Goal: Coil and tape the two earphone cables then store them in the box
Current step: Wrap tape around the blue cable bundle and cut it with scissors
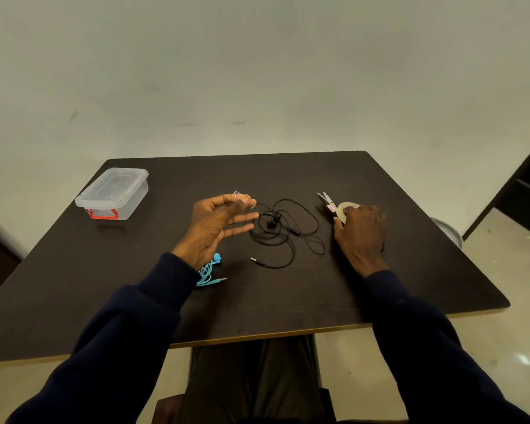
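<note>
**A:** By my reading you're on the taping step for the first cable. Your left hand (pixel 219 223) is raised over the table (pixel 410 270), thumb and forefinger pinching a short strip of clear tape (pixel 240 197), the other fingers spread loose.

**B:** And the blue earphone (pixel 208 272) lies bundled just under that wrist, its plug poking out to the right. I can't tell whether any tape is on it yet.

**A:** Your right hand (pixel 360 229) lies over the handles of the scissors (pixel 326 201) and the tape roll (pixel 351 206). Whether you're gripping them or only resting there, I can't make out.

**B:** The black earphone (pixel 283 231) sprawls uncoiled between your hands, so that half isn't begun. The box (pixel 112 194) sits at the far left corner, lid on, red latch facing you.

**A:** Next, I'd say, bring the strip down to the blue bundle and wrap it round the middle. You'll likely need the right hand free to pinch the loops together.

**B:** Keep the sticky side off your fingers, or the strip may fold onto itself.
</note>
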`<control>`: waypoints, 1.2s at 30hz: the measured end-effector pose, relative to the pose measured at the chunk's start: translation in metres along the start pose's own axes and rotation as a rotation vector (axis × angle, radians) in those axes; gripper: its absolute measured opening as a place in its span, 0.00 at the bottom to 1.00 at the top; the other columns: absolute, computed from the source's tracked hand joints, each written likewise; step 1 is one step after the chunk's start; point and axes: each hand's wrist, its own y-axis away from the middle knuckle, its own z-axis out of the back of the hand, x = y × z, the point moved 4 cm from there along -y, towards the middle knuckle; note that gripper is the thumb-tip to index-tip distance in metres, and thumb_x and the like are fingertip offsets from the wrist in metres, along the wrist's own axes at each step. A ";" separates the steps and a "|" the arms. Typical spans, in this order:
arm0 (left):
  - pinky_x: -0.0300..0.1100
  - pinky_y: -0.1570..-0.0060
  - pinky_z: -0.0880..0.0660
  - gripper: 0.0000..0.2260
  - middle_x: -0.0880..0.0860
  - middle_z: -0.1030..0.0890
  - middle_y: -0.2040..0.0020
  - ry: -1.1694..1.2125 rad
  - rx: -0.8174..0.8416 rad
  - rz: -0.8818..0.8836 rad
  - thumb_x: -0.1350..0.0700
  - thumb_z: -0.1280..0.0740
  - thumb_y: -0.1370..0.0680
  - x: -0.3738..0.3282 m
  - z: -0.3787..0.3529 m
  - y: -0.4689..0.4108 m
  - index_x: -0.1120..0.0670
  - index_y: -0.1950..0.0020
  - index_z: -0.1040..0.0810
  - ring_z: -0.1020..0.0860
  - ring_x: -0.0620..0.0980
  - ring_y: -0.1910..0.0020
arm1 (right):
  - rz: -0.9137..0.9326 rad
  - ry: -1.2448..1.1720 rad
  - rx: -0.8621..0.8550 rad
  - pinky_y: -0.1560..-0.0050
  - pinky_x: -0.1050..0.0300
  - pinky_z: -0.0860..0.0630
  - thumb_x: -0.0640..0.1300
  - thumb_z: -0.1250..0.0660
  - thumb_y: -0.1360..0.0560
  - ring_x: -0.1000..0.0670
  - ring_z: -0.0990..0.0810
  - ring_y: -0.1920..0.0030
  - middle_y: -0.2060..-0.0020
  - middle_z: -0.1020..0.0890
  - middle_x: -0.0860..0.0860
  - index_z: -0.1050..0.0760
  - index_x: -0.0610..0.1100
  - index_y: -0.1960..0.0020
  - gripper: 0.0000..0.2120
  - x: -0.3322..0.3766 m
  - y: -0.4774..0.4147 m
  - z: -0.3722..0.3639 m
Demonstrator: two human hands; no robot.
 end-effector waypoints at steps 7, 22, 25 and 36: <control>0.61 0.38 0.23 0.20 0.59 0.15 0.44 -0.051 0.033 0.013 0.53 0.25 0.28 0.004 -0.022 -0.003 0.63 0.41 0.19 0.15 0.59 0.45 | 0.116 -0.012 0.024 0.46 0.46 0.29 0.55 0.33 0.21 0.41 0.23 0.45 0.48 0.17 0.43 0.19 0.41 0.47 0.17 -0.003 0.004 0.000; 0.60 0.37 0.23 0.21 0.59 0.15 0.43 -0.031 0.054 0.032 0.54 0.26 0.27 0.004 -0.017 -0.005 0.64 0.39 0.20 0.16 0.60 0.44 | 0.248 -0.308 0.043 0.35 0.48 0.26 0.47 0.27 0.23 0.42 0.26 0.34 0.36 0.19 0.42 0.22 0.39 0.33 0.21 -0.003 0.001 -0.011; 0.61 0.37 0.24 0.19 0.60 0.15 0.43 -0.022 0.055 0.035 0.54 0.26 0.27 0.004 -0.014 -0.004 0.64 0.40 0.19 0.16 0.60 0.44 | 0.239 -0.354 0.060 0.36 0.50 0.27 0.48 0.27 0.24 0.42 0.26 0.34 0.36 0.20 0.42 0.22 0.38 0.33 0.22 -0.004 0.000 -0.015; 0.57 0.37 0.23 0.16 0.58 0.15 0.42 0.001 0.078 0.040 0.52 0.30 0.21 0.008 0.003 0.007 0.62 0.40 0.18 0.17 0.56 0.41 | 0.056 -1.173 0.043 0.52 0.59 0.17 0.43 0.26 0.24 0.52 0.14 0.55 0.55 0.13 0.48 0.16 0.41 0.47 0.08 0.076 0.038 0.047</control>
